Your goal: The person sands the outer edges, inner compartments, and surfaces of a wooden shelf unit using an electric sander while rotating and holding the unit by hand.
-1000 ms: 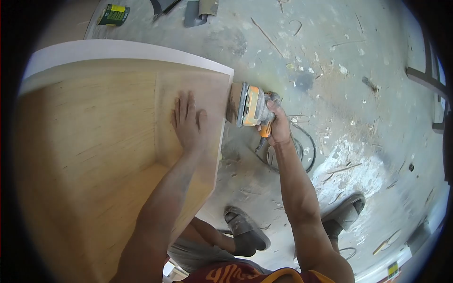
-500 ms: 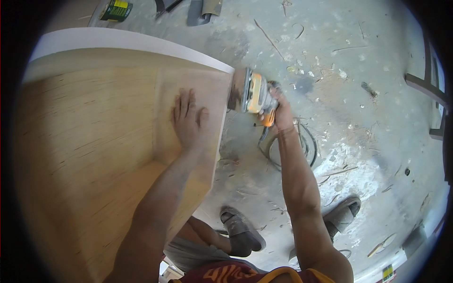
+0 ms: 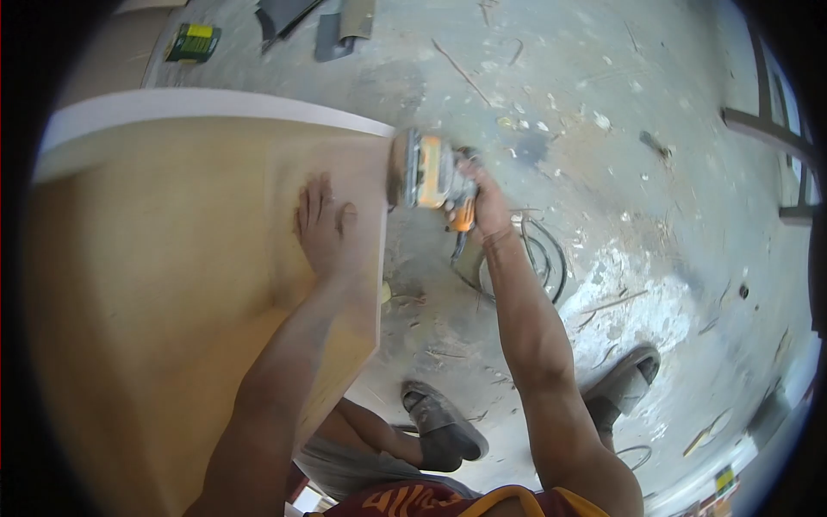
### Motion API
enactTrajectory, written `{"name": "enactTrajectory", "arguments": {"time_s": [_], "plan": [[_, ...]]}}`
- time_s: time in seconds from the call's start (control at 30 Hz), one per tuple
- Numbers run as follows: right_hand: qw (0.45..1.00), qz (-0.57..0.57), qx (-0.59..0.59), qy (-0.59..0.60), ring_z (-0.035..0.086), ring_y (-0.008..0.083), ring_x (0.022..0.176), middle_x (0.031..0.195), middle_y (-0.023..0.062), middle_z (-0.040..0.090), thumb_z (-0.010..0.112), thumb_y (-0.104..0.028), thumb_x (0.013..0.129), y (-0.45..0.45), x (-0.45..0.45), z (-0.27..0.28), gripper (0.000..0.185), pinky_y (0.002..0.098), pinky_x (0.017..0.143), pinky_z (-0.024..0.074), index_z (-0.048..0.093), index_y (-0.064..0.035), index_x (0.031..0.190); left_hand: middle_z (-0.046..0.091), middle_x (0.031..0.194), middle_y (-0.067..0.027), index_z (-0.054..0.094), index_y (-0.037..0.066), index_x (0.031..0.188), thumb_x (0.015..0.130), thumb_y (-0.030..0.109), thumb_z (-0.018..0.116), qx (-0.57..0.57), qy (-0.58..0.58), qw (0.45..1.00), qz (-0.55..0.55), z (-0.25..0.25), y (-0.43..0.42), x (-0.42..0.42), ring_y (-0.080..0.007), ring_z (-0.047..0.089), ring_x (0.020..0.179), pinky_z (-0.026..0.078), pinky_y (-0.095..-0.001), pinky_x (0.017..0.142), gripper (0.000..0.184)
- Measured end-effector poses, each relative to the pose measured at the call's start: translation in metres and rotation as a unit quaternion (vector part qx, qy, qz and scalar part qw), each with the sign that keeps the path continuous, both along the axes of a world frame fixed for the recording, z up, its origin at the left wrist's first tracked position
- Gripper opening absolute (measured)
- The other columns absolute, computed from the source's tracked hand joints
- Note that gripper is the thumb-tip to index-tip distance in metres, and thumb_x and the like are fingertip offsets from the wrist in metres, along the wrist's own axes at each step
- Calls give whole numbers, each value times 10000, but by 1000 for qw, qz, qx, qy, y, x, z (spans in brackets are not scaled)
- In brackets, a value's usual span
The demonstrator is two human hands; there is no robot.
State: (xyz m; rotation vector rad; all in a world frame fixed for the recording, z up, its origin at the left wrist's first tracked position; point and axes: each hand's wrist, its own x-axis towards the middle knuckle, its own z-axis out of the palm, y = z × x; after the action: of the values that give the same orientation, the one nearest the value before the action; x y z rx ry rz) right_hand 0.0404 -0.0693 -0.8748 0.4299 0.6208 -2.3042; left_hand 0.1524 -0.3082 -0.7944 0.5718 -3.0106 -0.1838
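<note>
A large open wooden box (image 3: pixel 172 233) with a pale front edge fills the left side. My left hand (image 3: pixel 322 226) lies flat on the inner face of its side panel, fingers spread and holding nothing. Outside that panel, near its upper corner, my right hand (image 3: pixel 485 196) grips an orange and grey power sander (image 3: pixel 431 172). The sander's pad faces the panel's outer side; whether it touches there is hard to tell. A dark cord hangs from the sander's lower end.
A coiled cord (image 3: pixel 560 267) lies on the dusty floor beyond my right forearm. My sandalled feet stand below. At the top are a green and yellow can (image 3: pixel 193 43) and grey sheets (image 3: pixel 345 30). A dark frame (image 3: pixel 767 133) stands at the right edge, and wood scraps dot the floor.
The box and both hands appear further left in the view, along with the floor items. Against the panel, the sander has moved up towards the corner since the earliest frame. Both hands keep their hold.
</note>
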Motion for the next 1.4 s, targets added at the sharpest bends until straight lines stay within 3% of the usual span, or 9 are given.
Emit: {"name": "enactTrajectory", "arguments": {"time_s": [0.37, 0.53, 0.63, 0.7, 0.77, 0.83, 1.0, 1.2, 1.4], "plan": [[916, -23, 291, 274, 672, 125, 641, 937, 56, 694, 736, -248, 950, 77, 172, -16, 495, 257, 504, 546, 549, -25, 1350, 292, 1768, -141, 370, 133, 1683, 1103, 346, 473, -11, 3, 998, -66, 2, -16, 10, -367, 271, 1618, 177, -513, 1303, 626], [989, -76, 107, -66, 665, 116, 683, 999, 59, 687, 756, -239, 923, 123, 216, 19, 575, 244, 522, 521, 535, -20, 1407, 379, 1703, -182, 427, 98, 1635, 1095, 310, 500, -41, 22, 994, -101, 6, -19, 11, -394, 350, 1565, 252, -525, 1273, 584], [984, 5, 175, -35, 641, 135, 887, 1137, 81, 659, 724, -170, 896, 151, 231, 26, 656, 276, 734, 521, 491, -4, 1486, 543, 1523, -188, 587, 66, 1460, 1063, 267, 557, -94, -55, 992, -59, 46, 2, -9, -374, 460, 1465, 350, -520, 1211, 446], [983, 6, 185, -3, 634, 144, 980, 1187, 81, 642, 731, -162, 875, 157, 240, 30, 688, 290, 800, 534, 490, -9, 1501, 640, 1317, -163, 676, 81, 1268, 1028, 269, 608, -190, -131, 894, -384, 85, 15, -38, -347, 551, 1352, 409, -510, 1157, 313], [985, -24, 172, -3, 627, 130, 893, 1115, 56, 636, 780, -215, 860, 158, 248, 34, 647, 266, 687, 528, 546, -40, 1437, 637, 1371, -152, 663, 76, 1355, 1011, 290, 651, -200, -177, 863, -429, 104, 58, -94, -378, 554, 1351, 377, -533, 1186, 405], [984, 91, 132, -81, 624, 146, 992, 1187, 60, 634, 795, -209, 848, 162, 255, 37, 668, 279, 806, 527, 546, -44, 1445, 677, 1353, -91, 686, 123, 1360, 1011, 298, 655, -355, -214, 701, -580, 98, 57, -165, -367, 542, 1384, 288, -571, 1241, 392], [991, 63, 105, -51, 623, 149, 1034, 1206, 54, 641, 832, -201, 836, 158, 250, 56, 679, 284, 912, 500, 557, -67, 1443, 732, 1299, -75, 757, 148, 1261, 939, 296, 721, -361, -638, 600, -320, 80, 116, -243, -314, 585, 1358, 315, -517, 1233, 356], [992, 52, 119, 0, 618, 146, 1065, 1198, 39, 645, 874, -213, 823, 163, 260, 57, 682, 296, 950, 495, 579, -90, 1426, 767, 1009, -47, 792, 87, 1118, 909, 274, 750, -116, -727, 653, -178, 43, 55, -267, -139, 678, 973, 520, -328, 893, 283], [992, 35, 119, 7, 622, 137, 1047, 1157, 25, 661, 888, -203, 822, 174, 264, 45, 683, 303, 934, 500, 574, -97, 1419, 739, 994, -45, 768, 84, 1048, 909, 280, 751, -122, -717, 640, -247, 40, 54, -258, -157, 672, 988, 496, -341, 903, 241]]}}
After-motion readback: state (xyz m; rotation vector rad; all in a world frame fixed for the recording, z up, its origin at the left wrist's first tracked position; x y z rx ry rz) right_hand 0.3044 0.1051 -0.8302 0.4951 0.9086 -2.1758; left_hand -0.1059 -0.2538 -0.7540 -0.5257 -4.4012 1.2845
